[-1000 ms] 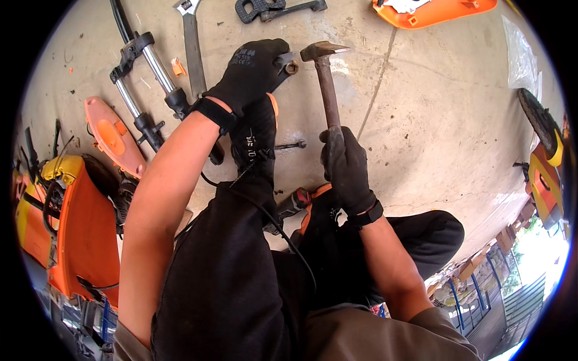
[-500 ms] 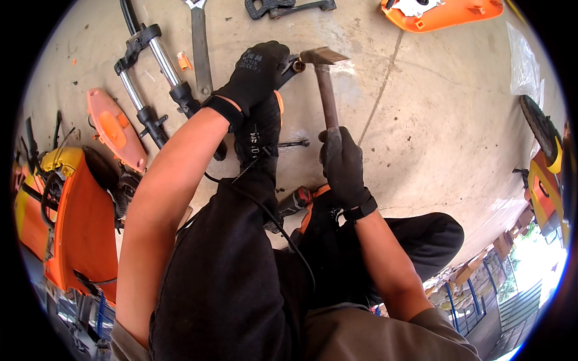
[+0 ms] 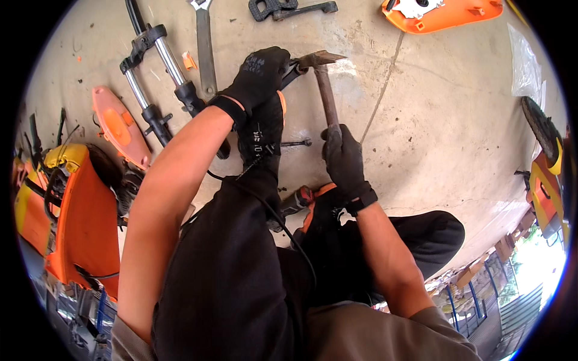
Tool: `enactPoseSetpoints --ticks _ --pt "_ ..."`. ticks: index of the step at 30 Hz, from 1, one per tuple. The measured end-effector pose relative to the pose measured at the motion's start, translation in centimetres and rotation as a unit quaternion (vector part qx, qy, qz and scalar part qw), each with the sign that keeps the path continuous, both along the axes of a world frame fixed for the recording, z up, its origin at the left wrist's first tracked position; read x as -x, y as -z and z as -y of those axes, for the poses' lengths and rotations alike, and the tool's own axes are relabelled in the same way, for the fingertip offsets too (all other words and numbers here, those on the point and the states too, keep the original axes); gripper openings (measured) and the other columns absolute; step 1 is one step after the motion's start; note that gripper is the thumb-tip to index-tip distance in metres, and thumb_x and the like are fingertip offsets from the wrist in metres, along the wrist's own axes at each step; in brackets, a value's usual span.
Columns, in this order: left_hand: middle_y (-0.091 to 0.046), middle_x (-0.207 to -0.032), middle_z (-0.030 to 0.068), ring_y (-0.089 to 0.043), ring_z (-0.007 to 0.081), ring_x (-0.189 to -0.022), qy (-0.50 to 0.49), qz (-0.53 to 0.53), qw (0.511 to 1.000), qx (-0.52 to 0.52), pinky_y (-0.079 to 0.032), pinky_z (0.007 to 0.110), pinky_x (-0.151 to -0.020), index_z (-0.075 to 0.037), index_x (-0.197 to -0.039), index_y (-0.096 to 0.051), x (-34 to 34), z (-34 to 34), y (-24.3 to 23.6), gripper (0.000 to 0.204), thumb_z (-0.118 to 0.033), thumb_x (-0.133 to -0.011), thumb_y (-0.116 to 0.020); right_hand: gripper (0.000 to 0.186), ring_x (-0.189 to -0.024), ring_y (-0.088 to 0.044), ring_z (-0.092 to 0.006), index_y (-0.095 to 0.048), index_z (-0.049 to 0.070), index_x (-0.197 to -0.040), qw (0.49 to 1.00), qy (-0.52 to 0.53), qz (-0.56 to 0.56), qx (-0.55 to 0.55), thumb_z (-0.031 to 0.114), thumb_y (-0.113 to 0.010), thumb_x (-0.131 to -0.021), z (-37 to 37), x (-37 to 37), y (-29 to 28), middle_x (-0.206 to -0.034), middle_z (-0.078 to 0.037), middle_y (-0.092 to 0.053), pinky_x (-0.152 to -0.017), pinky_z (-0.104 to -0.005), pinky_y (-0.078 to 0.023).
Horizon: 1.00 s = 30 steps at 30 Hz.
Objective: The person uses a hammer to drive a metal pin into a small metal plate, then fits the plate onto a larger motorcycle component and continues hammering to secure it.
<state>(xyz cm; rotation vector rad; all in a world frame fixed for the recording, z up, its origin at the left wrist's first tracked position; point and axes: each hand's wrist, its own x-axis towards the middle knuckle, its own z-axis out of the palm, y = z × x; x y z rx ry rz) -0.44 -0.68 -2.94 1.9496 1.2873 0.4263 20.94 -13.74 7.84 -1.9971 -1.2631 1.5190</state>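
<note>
My gloved left hand [image 3: 260, 73] is closed around a dark metal part [image 3: 292, 78], which slants out past the fingers above my shoe; most of it is hidden by the hand. My gloved right hand [image 3: 343, 155] grips the lower handle of a hammer [image 3: 326, 96] with a worn wooden-looking shaft. The rusty hammer head lies right at the upper end of the metal part and overlaps it; whether they touch I cannot tell. Below my left hand, a thin dark metal rod [image 3: 296, 143] lies on the floor beside my shoe.
At upper left lie a suspension fork [image 3: 168, 63] and an adjustable wrench [image 3: 205, 54]. A pedal crank [image 3: 306, 11] and an orange panel [image 3: 442, 17] are at the far side. An orange vehicle body [image 3: 90, 210] stands left, a wheel [image 3: 539, 125] right. A red-black tool [image 3: 299, 200] sits between my legs.
The hammer head has come slightly down and left and now covers more of the metal part's end. The whole view has shifted a little; both hands keep their grip.
</note>
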Motion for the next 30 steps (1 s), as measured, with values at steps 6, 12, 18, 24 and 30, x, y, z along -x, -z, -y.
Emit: enactPoseSetpoints --ticks 6,12,18,24,30 --pt "-0.063 -0.089 0.0213 -0.062 0.0442 -0.088 0.008 -0.018 1.000 0.018 -0.050 0.048 -0.076 -0.002 -0.092 -0.062 0.3 0.4 -0.2 0.013 -0.012 -0.085 -0.063 0.029 -0.053 -0.056 -0.0135 -0.060 0.001 -0.097 0.987 0.126 -0.087 -0.036 0.027 -0.049 -0.107 -0.9 -0.4 -5.4 -0.061 -0.006 -0.057 -0.050 -0.0332 -0.043" --pt "-0.066 -0.087 0.0199 -0.064 0.0429 -0.086 0.011 -0.011 1.000 0.006 -0.051 0.048 -0.075 -0.004 -0.084 -0.062 -0.5 0.6 -0.8 0.006 -0.007 -0.079 -0.060 0.029 -0.055 -0.062 -0.0220 -0.061 0.004 -0.097 0.998 -0.022 0.055 0.017 0.029 -0.048 -0.106 0.3 -1.8 -0.9 -0.062 -0.011 -0.060 -0.052 -0.0383 -0.046" --pt "-0.063 -0.087 0.0230 -0.060 0.0464 -0.085 0.032 -0.030 0.998 0.047 -0.049 0.050 -0.074 -0.001 -0.088 -0.063 -0.2 0.0 -0.8 0.013 -0.013 -0.085 -0.061 0.034 -0.052 -0.056 -0.0167 -0.057 0.000 -0.103 0.976 0.147 -0.133 -0.084 0.032 -0.047 -0.107 0.3 -0.8 -4.8 -0.061 -0.007 -0.056 -0.050 -0.0327 -0.043" --pt "-0.065 -0.087 0.0192 -0.064 0.0416 -0.087 0.014 -0.032 0.999 -0.008 -0.051 0.048 -0.077 -0.003 -0.083 -0.062 0.2 0.5 -0.3 0.008 -0.010 -0.080 -0.062 0.021 -0.053 -0.061 -0.0299 -0.060 0.001 -0.099 0.998 0.023 0.064 0.001 0.020 -0.051 -0.105 1.2 -2.0 -2.1 -0.063 -0.015 -0.059 -0.052 -0.0428 -0.046" --pt "-0.063 -0.084 0.0228 -0.061 0.0457 -0.084 0.021 -0.011 1.000 -0.010 -0.050 0.050 -0.074 -0.002 -0.086 -0.062 0.2 0.1 -0.2 0.011 -0.012 -0.082 -0.061 0.031 -0.054 -0.058 -0.0183 -0.058 0.000 -0.103 0.982 0.128 -0.109 -0.085 0.030 -0.051 -0.105 0.4 -0.4 -4.1 -0.063 -0.008 -0.058 -0.052 -0.0341 -0.045"
